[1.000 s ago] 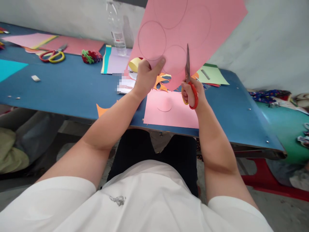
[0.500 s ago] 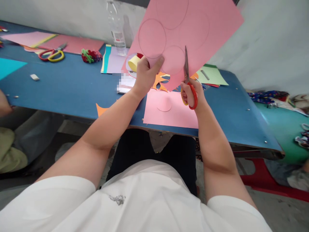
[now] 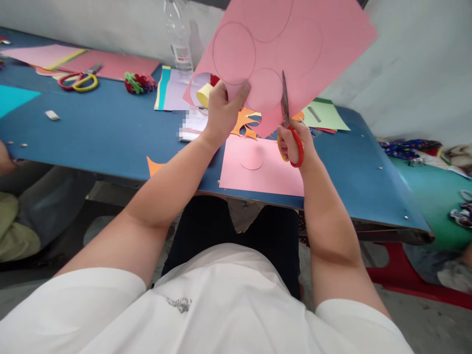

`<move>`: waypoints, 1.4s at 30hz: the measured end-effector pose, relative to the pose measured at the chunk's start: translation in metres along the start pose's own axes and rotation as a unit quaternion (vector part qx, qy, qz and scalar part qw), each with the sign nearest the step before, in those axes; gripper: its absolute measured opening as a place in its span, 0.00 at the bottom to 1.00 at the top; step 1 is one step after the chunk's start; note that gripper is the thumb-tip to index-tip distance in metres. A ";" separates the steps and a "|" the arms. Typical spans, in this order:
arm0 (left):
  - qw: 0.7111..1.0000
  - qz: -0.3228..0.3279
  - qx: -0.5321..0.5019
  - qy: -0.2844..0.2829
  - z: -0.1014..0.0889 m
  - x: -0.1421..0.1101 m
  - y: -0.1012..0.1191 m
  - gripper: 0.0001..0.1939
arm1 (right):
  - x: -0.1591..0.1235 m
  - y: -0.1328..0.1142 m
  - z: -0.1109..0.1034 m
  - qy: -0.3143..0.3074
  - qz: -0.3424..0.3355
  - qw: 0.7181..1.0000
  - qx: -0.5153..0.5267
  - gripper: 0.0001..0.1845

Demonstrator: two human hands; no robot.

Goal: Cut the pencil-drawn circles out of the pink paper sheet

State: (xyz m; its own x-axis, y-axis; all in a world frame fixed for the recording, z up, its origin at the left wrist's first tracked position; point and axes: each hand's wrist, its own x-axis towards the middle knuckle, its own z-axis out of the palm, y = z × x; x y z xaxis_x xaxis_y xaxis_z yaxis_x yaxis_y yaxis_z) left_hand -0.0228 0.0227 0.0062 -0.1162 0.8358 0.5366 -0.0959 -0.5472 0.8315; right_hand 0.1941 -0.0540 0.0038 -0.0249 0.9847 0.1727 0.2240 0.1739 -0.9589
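Observation:
A pink paper sheet (image 3: 302,49) with several circles drawn on it is raised above the table. My left hand (image 3: 226,105) pinches its lower part, thumb on top. In my right hand (image 3: 295,140) are scissors (image 3: 285,101) with one red and one yellow handle, blades pointing up at the sheet beside a lower circle. The blades look nearly closed; whether they bite the paper I cannot tell. Below, another pink sheet (image 3: 265,179) lies at the table's front edge, with a small pink rounded piece (image 3: 252,160) over it. Cut orange paper (image 3: 245,123) shows behind.
On the blue table (image 3: 110,132) are a second pair of scissors (image 3: 79,81), a pipe-cleaner bundle (image 3: 139,83), an eraser (image 3: 52,115) and coloured papers. A plastic bottle (image 3: 179,46) stands by the wall. Another person's hand (image 3: 5,160) is at far left.
The raised pink sheet has tilted slightly, its right corner shifting a little to the right. Both hands keep their hold with barely any movement.

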 end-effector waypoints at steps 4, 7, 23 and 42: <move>1.000 0.007 0.001 0.017 -0.001 0.002 -0.002 0.35 | 0.001 0.000 0.001 -0.001 -0.004 1.000 0.007 0.28; 0.999 0.025 -0.018 0.010 -0.001 0.010 -0.012 0.39 | 0.004 0.004 0.000 -0.002 -0.009 1.000 0.013 0.29; 0.999 0.043 -0.001 0.021 0.001 0.022 -0.024 0.44 | 0.004 0.006 -0.001 -0.015 -0.007 1.000 -0.004 0.33; 0.998 0.062 0.006 0.016 0.000 0.033 -0.049 0.45 | 0.002 0.000 0.001 -0.035 0.018 0.999 0.032 0.31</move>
State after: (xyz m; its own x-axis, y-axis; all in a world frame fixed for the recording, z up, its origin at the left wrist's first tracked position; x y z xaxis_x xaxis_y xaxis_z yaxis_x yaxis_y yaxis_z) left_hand -0.0224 0.0777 -0.0170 -0.1587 0.7600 0.6302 -0.0664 -0.6451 0.7612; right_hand 0.1929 -0.0515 0.0040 -0.0872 0.9884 0.1246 0.1627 0.1375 -0.9771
